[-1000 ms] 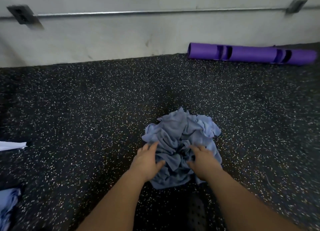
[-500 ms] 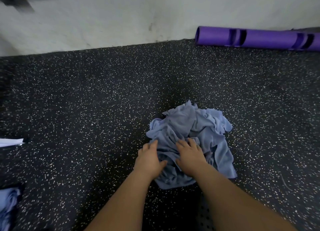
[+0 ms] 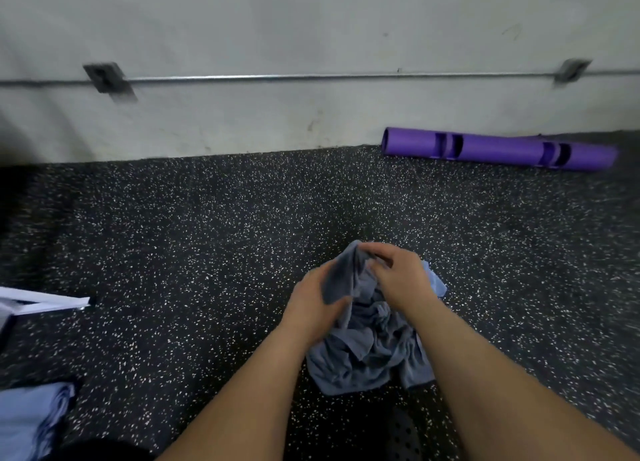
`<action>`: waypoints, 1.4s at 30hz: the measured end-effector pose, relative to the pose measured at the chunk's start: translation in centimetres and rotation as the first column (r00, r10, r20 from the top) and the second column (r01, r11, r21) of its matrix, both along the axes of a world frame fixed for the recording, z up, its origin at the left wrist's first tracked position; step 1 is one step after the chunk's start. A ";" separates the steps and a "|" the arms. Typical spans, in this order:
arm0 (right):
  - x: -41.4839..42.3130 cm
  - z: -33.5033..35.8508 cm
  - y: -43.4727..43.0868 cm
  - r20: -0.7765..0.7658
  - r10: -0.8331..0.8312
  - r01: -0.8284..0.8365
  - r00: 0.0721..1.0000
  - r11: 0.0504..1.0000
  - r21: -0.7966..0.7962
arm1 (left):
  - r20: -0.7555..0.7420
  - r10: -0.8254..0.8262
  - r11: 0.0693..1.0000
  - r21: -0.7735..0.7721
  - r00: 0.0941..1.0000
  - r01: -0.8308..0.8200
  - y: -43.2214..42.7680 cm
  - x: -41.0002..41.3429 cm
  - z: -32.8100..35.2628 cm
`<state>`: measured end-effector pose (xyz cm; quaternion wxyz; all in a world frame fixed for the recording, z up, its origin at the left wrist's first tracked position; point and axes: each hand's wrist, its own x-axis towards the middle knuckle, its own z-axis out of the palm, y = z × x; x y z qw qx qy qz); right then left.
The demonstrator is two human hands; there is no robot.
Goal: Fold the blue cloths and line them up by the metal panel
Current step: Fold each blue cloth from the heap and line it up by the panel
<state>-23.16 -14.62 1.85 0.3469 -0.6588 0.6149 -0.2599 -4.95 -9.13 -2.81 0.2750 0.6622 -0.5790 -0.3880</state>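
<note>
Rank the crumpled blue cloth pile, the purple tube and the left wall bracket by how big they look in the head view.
1. crumpled blue cloth pile
2. purple tube, longer but thinner
3. left wall bracket
The pile sits nearer the camera, so first and second are unsure.

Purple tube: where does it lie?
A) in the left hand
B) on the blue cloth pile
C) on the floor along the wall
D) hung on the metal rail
C: the purple tube lies on the speckled floor against the wall, beyond the blue cloth pile.
</note>
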 end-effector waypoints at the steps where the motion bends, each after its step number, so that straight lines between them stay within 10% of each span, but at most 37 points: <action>1: 0.2 1.7 0.5 0.033 0.017 -0.016 0.999 0.999 -0.033 | -0.048 0.009 0.999 -0.035 0.999 -0.010 0.3 -0.2 1.4; 15: 3.7 18.8 12.5 0.443 0.266 -0.156 0.856 0.950 -0.270 | -0.222 0.146 0.924 -0.317 0.964 -0.213 8.9 2.8 15.7; 28: 9.7 16.0 14.0 0.383 0.491 -0.512 0.782 0.858 -0.054 | -0.576 0.189 0.926 -0.164 0.795 -0.340 15.6 11.7 19.9; 35: 16.0 14.9 13.6 -0.058 0.551 -0.551 0.832 0.813 -0.188 | -0.549 0.314 0.876 -0.146 0.774 -0.459 18.2 17.2 19.2; 42: 19.9 15.3 11.5 0.044 0.400 -0.374 0.916 0.887 -0.269 | -0.435 0.380 0.854 -0.175 0.816 -0.491 17.8 22.6 18.1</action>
